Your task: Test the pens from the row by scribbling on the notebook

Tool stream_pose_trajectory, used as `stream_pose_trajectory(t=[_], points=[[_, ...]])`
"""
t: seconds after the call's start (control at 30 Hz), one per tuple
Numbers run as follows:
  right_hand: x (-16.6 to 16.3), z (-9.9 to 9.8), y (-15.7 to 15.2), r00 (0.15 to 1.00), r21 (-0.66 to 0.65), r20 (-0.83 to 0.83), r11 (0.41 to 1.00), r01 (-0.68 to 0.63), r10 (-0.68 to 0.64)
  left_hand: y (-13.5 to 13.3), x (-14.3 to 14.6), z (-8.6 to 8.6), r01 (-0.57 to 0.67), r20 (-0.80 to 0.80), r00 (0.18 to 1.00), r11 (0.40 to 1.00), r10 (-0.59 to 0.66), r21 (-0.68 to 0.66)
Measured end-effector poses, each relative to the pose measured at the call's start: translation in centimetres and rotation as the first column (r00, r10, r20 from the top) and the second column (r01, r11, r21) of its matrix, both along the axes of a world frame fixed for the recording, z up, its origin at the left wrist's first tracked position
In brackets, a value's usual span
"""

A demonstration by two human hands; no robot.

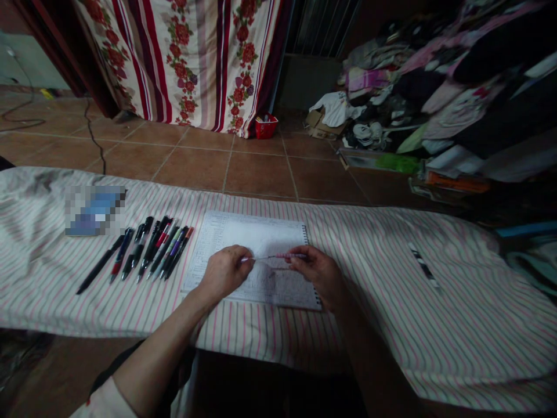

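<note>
My left hand (224, 271) and my right hand (315, 274) both pinch a slim pink pen (278, 256), held level just above an open spiral notebook (256, 238) with printed tables. The pen's thin tip points toward my left hand, and its fine parts are hard to make out. Left of the notebook, several black and dark pens (152, 249) lie side by side on a striped cloth (383, 290). Beyond them lies a pixelated blue item (94, 210). A black-and-white striped pen (423, 266) lies apart to the right.
Past the cloth's far edge is a brown tiled floor (261, 168) with a dark cable (93, 130). A small red basket (266, 126) stands against a floral striped curtain (183, 58). A large heap of clothes (404, 87) and cardboard (319, 125) fill the right side.
</note>
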State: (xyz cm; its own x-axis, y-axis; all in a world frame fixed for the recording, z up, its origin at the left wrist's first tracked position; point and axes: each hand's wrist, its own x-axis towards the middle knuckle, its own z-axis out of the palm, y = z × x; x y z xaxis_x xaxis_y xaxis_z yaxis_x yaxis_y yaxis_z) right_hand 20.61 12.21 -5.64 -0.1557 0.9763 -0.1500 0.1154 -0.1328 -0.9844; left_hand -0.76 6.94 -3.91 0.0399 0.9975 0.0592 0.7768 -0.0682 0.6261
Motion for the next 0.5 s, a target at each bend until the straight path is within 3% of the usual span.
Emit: stream_pose_trajectory(t=[0.5], points=[[0.4,1.1,-0.1,0.998,-0.019,0.052,0.999,0.048,-0.047,0.0,-0.2,-0.6,0.021,-0.132,0.991,0.997,-0.011,0.075]])
